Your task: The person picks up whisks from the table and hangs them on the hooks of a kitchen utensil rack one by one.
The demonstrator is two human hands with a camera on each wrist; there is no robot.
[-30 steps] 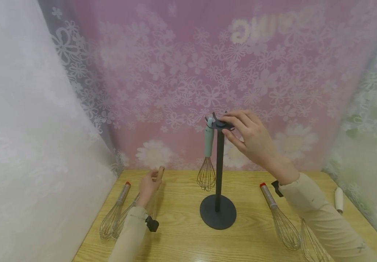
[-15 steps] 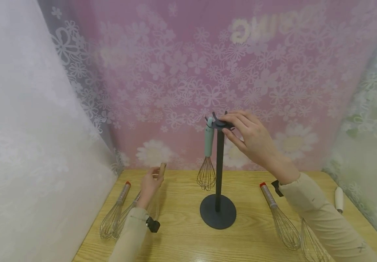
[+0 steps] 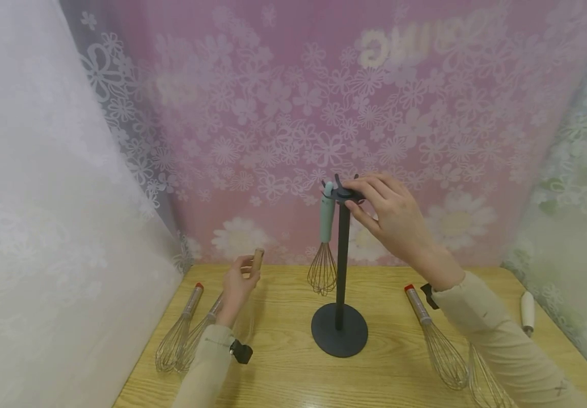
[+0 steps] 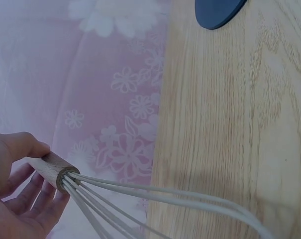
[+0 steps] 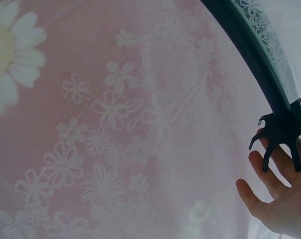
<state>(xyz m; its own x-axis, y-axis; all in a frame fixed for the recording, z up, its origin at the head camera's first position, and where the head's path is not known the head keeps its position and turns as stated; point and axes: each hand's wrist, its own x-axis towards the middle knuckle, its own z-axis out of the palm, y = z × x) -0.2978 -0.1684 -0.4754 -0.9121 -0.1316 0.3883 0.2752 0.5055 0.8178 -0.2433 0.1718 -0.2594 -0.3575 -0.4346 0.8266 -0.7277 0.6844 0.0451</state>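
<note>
My left hand holds a whisk by its wooden handle, left of the black stand. In the left wrist view, the thumb and fingers are round the handle, and the whisk's pale wires spread to the lower right. My right hand grips the hooked top of the stand, thumb below and fingers above; several curved hooks show in the right wrist view. A whisk with a mint-green handle hangs from a hook on the left side, wires down.
Two wire whisks lie at the table's left. On the right are a red-ended whisk, wires partly under the sleeve, and a white handle. The stand's round base rests on the wooden table.
My left hand has risen slightly and moved right with the wooden-handled whisk. The stand's top and the hanging mint whisk have shifted slightly right; my right hand keeps its grip.
</note>
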